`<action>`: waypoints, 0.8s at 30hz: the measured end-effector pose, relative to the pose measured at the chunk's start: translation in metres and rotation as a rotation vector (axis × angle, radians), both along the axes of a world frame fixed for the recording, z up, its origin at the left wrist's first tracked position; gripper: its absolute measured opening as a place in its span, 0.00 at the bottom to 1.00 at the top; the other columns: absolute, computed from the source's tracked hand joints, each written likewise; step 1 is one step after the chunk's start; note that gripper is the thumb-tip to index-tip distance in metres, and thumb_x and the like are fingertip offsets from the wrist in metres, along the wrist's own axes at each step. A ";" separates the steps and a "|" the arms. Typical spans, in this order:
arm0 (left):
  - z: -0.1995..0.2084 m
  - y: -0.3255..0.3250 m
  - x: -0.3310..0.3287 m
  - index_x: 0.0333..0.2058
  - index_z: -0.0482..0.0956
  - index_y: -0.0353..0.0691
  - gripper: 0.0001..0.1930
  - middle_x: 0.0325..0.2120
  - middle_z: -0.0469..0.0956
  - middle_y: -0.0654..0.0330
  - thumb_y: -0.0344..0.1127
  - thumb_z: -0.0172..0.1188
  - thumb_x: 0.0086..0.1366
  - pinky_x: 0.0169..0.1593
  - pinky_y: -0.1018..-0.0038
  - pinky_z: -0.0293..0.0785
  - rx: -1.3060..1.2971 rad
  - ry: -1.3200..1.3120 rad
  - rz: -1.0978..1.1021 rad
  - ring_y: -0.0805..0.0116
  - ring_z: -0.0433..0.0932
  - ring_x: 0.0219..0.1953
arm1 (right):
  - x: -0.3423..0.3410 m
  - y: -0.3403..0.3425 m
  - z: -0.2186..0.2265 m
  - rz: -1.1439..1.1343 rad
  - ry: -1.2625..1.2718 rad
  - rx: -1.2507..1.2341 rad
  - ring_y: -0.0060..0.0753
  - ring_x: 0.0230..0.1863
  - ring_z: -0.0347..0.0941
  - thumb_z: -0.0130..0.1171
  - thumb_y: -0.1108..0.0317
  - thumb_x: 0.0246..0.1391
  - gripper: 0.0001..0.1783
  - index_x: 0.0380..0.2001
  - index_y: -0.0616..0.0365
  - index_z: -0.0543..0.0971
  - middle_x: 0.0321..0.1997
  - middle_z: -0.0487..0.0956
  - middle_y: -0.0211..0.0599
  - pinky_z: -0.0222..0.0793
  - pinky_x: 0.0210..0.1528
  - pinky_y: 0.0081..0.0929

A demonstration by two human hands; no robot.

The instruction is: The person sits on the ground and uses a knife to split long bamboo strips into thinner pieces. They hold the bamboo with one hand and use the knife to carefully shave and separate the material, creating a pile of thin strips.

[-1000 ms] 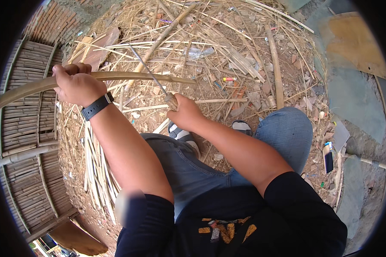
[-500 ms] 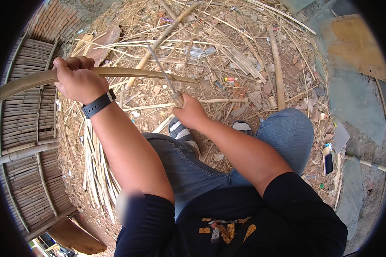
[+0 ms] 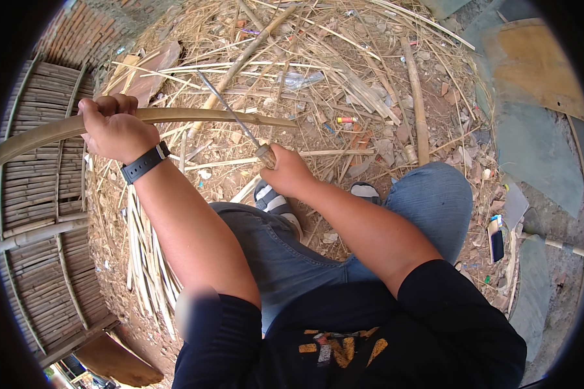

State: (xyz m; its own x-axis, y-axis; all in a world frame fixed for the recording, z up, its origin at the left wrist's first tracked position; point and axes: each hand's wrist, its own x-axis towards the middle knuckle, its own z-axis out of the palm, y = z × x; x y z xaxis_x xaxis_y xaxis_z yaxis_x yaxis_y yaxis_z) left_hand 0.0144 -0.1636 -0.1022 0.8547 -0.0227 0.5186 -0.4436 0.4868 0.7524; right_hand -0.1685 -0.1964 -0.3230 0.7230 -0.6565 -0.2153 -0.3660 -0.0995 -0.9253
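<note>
A long split bamboo strip (image 3: 194, 115) runs from the far left to the middle, bending gently. My left hand (image 3: 124, 133) is closed around it, with a black watch on that wrist. My right hand (image 3: 285, 172) grips the wooden handle of a knife (image 3: 230, 109), whose narrow blade points up and to the left. In this view the blade crosses the strip near its right end; whether it touches cannot be told.
Bamboo splints and debris litter the dirt ground. A pile of pale splints (image 3: 150, 259) lies by my left side. Two bamboo poles (image 3: 416, 107) (image 3: 250, 57) lie ahead. At left stands a bamboo slat wall (image 3: 42, 155); at right are grey sheets (image 3: 538, 155) and a phone (image 3: 496, 243).
The knife's tip has swung to the left, so the blade slants more. My left hand and the strip have shifted slightly left; my right hand stays almost in place.
</note>
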 end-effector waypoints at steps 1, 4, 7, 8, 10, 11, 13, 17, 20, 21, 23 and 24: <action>0.001 0.000 -0.002 0.22 0.62 0.43 0.17 0.15 0.60 0.65 0.41 0.50 0.71 0.24 0.72 0.58 -0.005 -0.014 -0.003 0.71 0.58 0.17 | 0.000 0.000 0.006 0.025 0.013 -0.015 0.57 0.40 0.78 0.63 0.64 0.45 0.21 0.42 0.63 0.75 0.36 0.80 0.55 0.73 0.43 0.45; 0.005 -0.002 -0.007 0.22 0.61 0.42 0.18 0.14 0.58 0.65 0.41 0.52 0.70 0.23 0.72 0.55 -0.021 -0.036 -0.004 0.71 0.57 0.17 | -0.006 0.000 -0.016 -0.038 0.034 0.002 0.57 0.40 0.78 0.63 0.64 0.45 0.21 0.42 0.63 0.75 0.36 0.80 0.57 0.73 0.44 0.46; 0.003 -0.001 -0.004 0.22 0.61 0.42 0.19 0.14 0.59 0.65 0.42 0.52 0.70 0.24 0.72 0.55 -0.032 -0.008 0.010 0.71 0.57 0.17 | -0.006 -0.005 -0.022 -0.066 0.070 0.011 0.58 0.42 0.79 0.63 0.64 0.45 0.21 0.43 0.63 0.75 0.37 0.80 0.58 0.73 0.44 0.46; 0.002 0.002 0.000 0.22 0.61 0.43 0.19 0.14 0.59 0.65 0.42 0.52 0.70 0.24 0.72 0.56 -0.025 0.005 0.013 0.71 0.57 0.17 | -0.005 -0.006 -0.017 -0.056 0.088 0.009 0.58 0.42 0.79 0.63 0.64 0.45 0.22 0.43 0.64 0.75 0.37 0.80 0.58 0.73 0.45 0.46; 0.000 0.004 0.004 0.22 0.61 0.43 0.18 0.14 0.59 0.65 0.42 0.52 0.71 0.24 0.72 0.56 -0.019 0.013 0.013 0.72 0.57 0.17 | -0.001 -0.002 -0.001 -0.026 0.086 0.070 0.60 0.42 0.78 0.62 0.65 0.45 0.21 0.42 0.66 0.74 0.36 0.80 0.60 0.73 0.44 0.47; 0.000 0.002 0.002 0.22 0.61 0.43 0.18 0.14 0.59 0.65 0.42 0.52 0.71 0.24 0.72 0.56 -0.020 0.005 0.009 0.72 0.57 0.17 | 0.000 0.002 0.007 -0.015 0.052 0.044 0.60 0.42 0.78 0.62 0.65 0.45 0.21 0.42 0.67 0.74 0.36 0.80 0.60 0.73 0.44 0.47; 0.001 -0.001 -0.002 0.22 0.61 0.43 0.18 0.14 0.59 0.65 0.42 0.52 0.71 0.24 0.72 0.56 -0.018 -0.010 0.003 0.72 0.57 0.17 | 0.001 0.004 0.025 0.020 0.012 -0.024 0.62 0.41 0.78 0.62 0.65 0.46 0.22 0.42 0.67 0.73 0.34 0.79 0.61 0.73 0.44 0.48; 0.005 -0.004 -0.010 0.22 0.61 0.43 0.18 0.14 0.58 0.65 0.42 0.52 0.70 0.24 0.73 0.56 -0.023 -0.015 0.016 0.72 0.57 0.17 | -0.003 0.000 -0.009 -0.046 0.018 -0.091 0.61 0.41 0.78 0.63 0.65 0.45 0.23 0.43 0.67 0.73 0.35 0.80 0.60 0.74 0.44 0.47; 0.004 -0.001 -0.003 0.22 0.60 0.43 0.19 0.14 0.58 0.65 0.42 0.53 0.70 0.23 0.73 0.55 -0.037 -0.007 -0.001 0.72 0.57 0.17 | -0.006 -0.004 -0.028 -0.081 0.084 -0.050 0.61 0.40 0.78 0.63 0.65 0.46 0.23 0.44 0.67 0.73 0.35 0.80 0.60 0.74 0.44 0.48; 0.004 0.001 0.001 0.22 0.60 0.43 0.18 0.14 0.58 0.65 0.41 0.53 0.70 0.23 0.73 0.54 -0.037 0.000 0.007 0.72 0.57 0.17 | -0.002 -0.004 -0.025 -0.059 0.102 -0.031 0.61 0.40 0.78 0.63 0.65 0.46 0.23 0.44 0.66 0.73 0.35 0.80 0.60 0.74 0.44 0.48; 0.002 0.002 -0.001 0.22 0.60 0.43 0.18 0.14 0.58 0.65 0.41 0.53 0.70 0.23 0.73 0.54 -0.040 0.012 0.040 0.72 0.57 0.17 | 0.001 0.001 0.001 -0.017 0.098 -0.017 0.61 0.41 0.79 0.63 0.64 0.46 0.23 0.44 0.66 0.73 0.35 0.80 0.60 0.74 0.44 0.48; 0.002 0.001 -0.001 0.22 0.61 0.43 0.18 0.14 0.58 0.65 0.41 0.53 0.70 0.23 0.73 0.55 -0.039 0.010 0.034 0.72 0.57 0.17 | 0.002 0.004 0.014 -0.004 0.070 -0.023 0.61 0.41 0.79 0.63 0.64 0.46 0.23 0.44 0.65 0.73 0.35 0.80 0.60 0.74 0.44 0.48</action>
State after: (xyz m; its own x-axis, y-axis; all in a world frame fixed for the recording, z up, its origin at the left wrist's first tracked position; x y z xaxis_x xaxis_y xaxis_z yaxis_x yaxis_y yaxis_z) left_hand 0.0130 -0.1627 -0.1002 0.8596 0.0267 0.5102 -0.4532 0.5008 0.7374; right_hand -0.1665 -0.1921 -0.3086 0.7041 -0.6644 -0.2505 -0.4304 -0.1187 -0.8948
